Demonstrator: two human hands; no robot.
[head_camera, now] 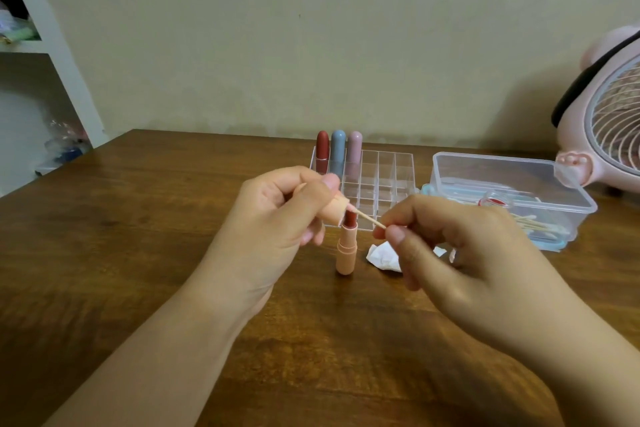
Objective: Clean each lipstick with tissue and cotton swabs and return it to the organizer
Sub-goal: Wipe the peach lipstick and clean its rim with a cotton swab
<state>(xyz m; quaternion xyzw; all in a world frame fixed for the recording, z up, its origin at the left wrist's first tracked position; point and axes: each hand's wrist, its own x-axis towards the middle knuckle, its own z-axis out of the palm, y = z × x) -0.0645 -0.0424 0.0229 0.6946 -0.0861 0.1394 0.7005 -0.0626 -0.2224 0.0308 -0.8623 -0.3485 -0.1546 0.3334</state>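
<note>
The left hand (pixel 273 218) curls its fingers round a peach lipstick cap (pixel 334 210), open end turned toward three o'clock. The right hand (pixel 460 253) pinches a cotton swab (pixel 369 218) between thumb and forefinger, its tip reaching into the cap's mouth. Just below, at six o'clock of the cap, the open peach lipstick (pixel 346 246) stands upright on the wooden table (pixel 138 218), its dark red bullet exposed. A crumpled tissue (pixel 382 256) lies at three o'clock of the lipstick. The clear organizer (pixel 381 180) sits at twelve o'clock, with red, blue and pink lipsticks (pixel 337 151) in its back row. A clear box of swabs (pixel 509 194) rests at two o'clock
</note>
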